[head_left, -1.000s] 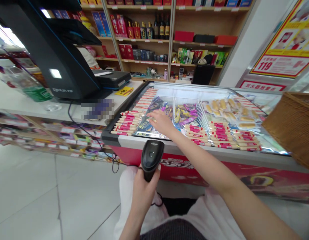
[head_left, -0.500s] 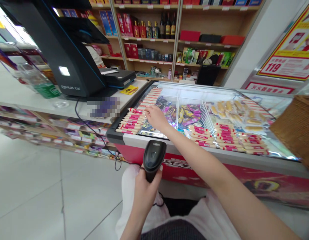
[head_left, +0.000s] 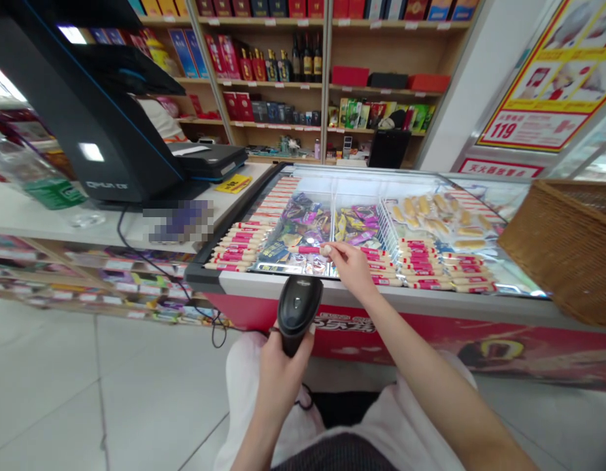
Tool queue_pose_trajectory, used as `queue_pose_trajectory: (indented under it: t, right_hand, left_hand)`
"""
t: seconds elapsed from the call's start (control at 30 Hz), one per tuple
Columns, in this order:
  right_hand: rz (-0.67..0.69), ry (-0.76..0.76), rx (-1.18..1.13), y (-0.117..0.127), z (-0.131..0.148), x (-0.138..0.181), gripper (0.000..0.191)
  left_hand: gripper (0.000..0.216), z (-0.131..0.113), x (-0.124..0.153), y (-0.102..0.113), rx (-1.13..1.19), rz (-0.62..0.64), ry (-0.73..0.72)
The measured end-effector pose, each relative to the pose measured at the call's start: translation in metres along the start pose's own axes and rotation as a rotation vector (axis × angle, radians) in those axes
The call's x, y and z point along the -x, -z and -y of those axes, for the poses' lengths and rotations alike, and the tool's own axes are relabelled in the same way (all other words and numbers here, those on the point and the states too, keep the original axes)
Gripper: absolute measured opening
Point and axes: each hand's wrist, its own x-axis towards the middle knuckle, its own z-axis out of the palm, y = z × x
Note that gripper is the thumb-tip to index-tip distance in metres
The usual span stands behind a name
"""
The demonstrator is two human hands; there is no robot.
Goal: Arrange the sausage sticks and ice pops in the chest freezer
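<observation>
Over the freezer (head_left: 253,283), I see passage at 12 o'clock from the right hand (head_left: 350,265). Obstacles: scanner (head_left: 299,307) between 7 and 8, wicker basket (head_left: 567,255) at 3, checkout terminal (head_left: 114,144) at 10.

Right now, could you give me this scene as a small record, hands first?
Left hand: grip around a black plastic handheld scanner
Right hand: pinching a slim beige stick with a red band
Beneath: long red-fronted chest freezer
Lined up at its left end: similar beige sticks
At far right: brown woven basket
</observation>
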Motion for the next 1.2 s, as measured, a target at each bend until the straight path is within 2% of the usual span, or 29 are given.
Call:
queue_pose_trajectory:
  t: [0.43, 0.67, 0.77, 0.9, 1.03, 1.13, 1.2]
  right_hand:
    - [-0.034, 0.000, 0.026, 0.000, 0.004, 0.004, 0.026]
    - [-0.047, 0.040, 0.032, 0.004, 0.009, 0.003, 0.022]
    - [-0.112, 0.119, 0.141, 0.026, 0.009, -0.001, 0.022]
    - [-0.209, 0.135, 0.403, 0.078, -0.008, -0.008, 0.024]
    - [-0.153, 0.098, 0.688, 0.120, -0.034, -0.010, 0.026]
    - [-0.077, 0.092, 0.806, 0.132, -0.041, -0.008, 0.031]
    - [-0.073, 0.103, 0.820, 0.128, -0.038, -0.009, 0.034]
  left_hand:
    - [0.034, -0.015, 0.000, -0.003, 0.036, 0.027, 0.078]
    - [0.033, -0.006, 0.000, 0.000, -0.014, 0.045, 0.056]
    - [0.036, -0.001, -0.001, 0.003, -0.018, 0.055, 0.066]
    - [0.038, -0.001, -0.002, 0.005, -0.015, 0.058, 0.077]
    - [0.035, -0.005, -0.001, 0.003, -0.023, 0.069, 0.051]
    - [0.033, -0.007, 0.001, 0.000, 0.002, 0.046, 0.043]
    - [0.033, -0.006, 0.002, 0.000, 0.003, 0.045, 0.055]
